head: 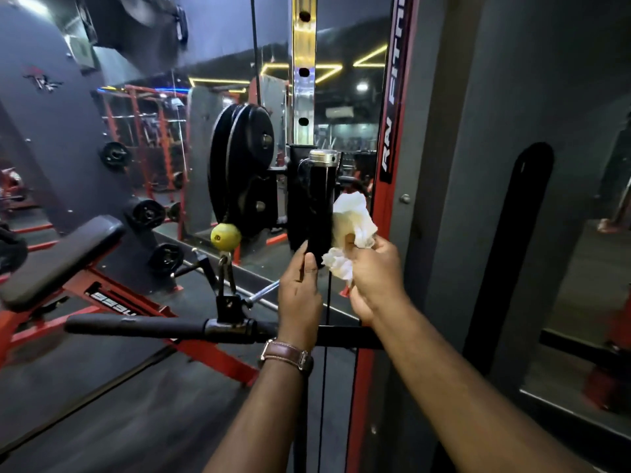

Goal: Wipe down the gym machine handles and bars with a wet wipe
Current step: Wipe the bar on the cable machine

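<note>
step: wiping upright black handle (319, 206), centre | left hand (300, 298) grips handle's near end, steadying | right hand (374, 278) bunches wet wipe (351, 227) against handle's right side | next (judged): rub wipe along grip; horizontal bar (136, 326) near left looks unwiped

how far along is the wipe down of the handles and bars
Nothing shows as finished. In hand: the left hand grips the upright black handle while the right hand holds the white wipe against it. Left: the long horizontal bar below, untouched for now.
</note>
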Motion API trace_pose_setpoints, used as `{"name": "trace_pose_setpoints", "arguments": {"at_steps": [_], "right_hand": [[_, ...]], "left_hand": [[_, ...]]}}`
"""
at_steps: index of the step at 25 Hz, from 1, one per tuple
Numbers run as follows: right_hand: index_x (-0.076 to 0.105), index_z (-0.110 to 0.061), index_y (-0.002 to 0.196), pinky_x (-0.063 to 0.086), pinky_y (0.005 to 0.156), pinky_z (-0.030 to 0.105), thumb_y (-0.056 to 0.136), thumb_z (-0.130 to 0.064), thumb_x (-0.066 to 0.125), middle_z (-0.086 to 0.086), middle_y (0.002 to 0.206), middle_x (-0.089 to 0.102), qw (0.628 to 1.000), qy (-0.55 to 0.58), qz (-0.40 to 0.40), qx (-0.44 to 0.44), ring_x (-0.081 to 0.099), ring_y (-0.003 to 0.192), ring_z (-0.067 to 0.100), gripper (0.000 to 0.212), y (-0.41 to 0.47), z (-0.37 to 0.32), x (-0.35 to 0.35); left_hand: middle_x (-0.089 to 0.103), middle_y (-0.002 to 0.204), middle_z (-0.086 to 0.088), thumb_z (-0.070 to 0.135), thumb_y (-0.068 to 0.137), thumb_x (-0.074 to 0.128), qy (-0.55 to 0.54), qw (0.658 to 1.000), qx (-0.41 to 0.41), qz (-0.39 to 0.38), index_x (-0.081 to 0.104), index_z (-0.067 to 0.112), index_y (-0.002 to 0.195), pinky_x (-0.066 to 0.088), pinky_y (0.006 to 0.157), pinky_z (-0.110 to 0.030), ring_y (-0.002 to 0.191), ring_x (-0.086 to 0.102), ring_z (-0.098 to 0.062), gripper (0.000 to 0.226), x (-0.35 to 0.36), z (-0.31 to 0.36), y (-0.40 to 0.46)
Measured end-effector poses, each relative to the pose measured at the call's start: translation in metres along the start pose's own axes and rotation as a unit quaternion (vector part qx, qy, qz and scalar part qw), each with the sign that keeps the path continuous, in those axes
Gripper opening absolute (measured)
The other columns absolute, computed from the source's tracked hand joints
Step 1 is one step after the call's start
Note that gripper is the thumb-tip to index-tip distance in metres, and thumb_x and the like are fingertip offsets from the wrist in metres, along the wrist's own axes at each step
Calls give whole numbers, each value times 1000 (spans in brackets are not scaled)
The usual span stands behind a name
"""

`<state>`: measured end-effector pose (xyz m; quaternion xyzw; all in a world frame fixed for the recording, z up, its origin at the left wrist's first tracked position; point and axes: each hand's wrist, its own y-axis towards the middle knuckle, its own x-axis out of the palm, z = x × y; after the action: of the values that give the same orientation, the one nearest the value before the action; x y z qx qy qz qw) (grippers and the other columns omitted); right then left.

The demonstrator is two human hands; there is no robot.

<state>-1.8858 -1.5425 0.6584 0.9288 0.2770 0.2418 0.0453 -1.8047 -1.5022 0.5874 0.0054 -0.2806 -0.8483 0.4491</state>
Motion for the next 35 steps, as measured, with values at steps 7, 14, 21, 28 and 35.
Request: {"name": "trace_pose_setpoints", "arguments": {"at_steps": [7, 14, 21, 28, 35], "right_hand": [[59, 3, 122, 42, 47, 23, 97, 1, 51, 20, 113, 67, 988, 88, 43, 121, 59, 88, 29, 27, -77, -39, -56], [62, -1, 116, 54, 56, 29, 97, -5, 57, 15, 106, 71, 981, 107, 145, 67, 68, 80, 24, 20, -219, -110, -169], [61, -2, 120, 57, 88, 45, 96, -2, 58, 18, 115, 70, 937, 119, 326, -33, 69, 103, 33, 25, -363, -193, -301], [59, 2, 122, 50, 93, 44, 97, 1, 54, 21, 119, 68, 857, 100, 475, -173, 66, 109, 35, 25, -507, -282, -384], [61, 3, 120, 51, 99, 45, 96, -1, 57, 16, 106, 72, 759, 89, 585, -273, 69, 96, 30, 24, -574, -318, -418]], "left_hand": [[69, 124, -9, 12, 99, 58, -151, 983, -62, 79, 71, 12, 113, 49, 103, -32, 118, 64, -19, 19, 23, 58, -70], [75, 99, -14, 8, 87, 75, -223, 959, -148, -91, 72, 2, 102, 58, 81, -35, 91, 70, -25, 16, 103, 119, -228], [76, 98, -15, 8, 84, 77, -278, 885, -270, -258, 73, 3, 99, 56, 72, -32, 85, 71, -24, 16, 217, 171, -395], [76, 90, -12, 0, 85, 74, -340, 771, -340, -418, 72, 0, 97, 56, 64, -26, 78, 70, -19, 13, 310, 248, -546], [76, 90, -12, -1, 85, 73, -367, 668, -372, -530, 73, -1, 99, 57, 66, -27, 80, 72, -20, 14, 361, 284, -627]]}}
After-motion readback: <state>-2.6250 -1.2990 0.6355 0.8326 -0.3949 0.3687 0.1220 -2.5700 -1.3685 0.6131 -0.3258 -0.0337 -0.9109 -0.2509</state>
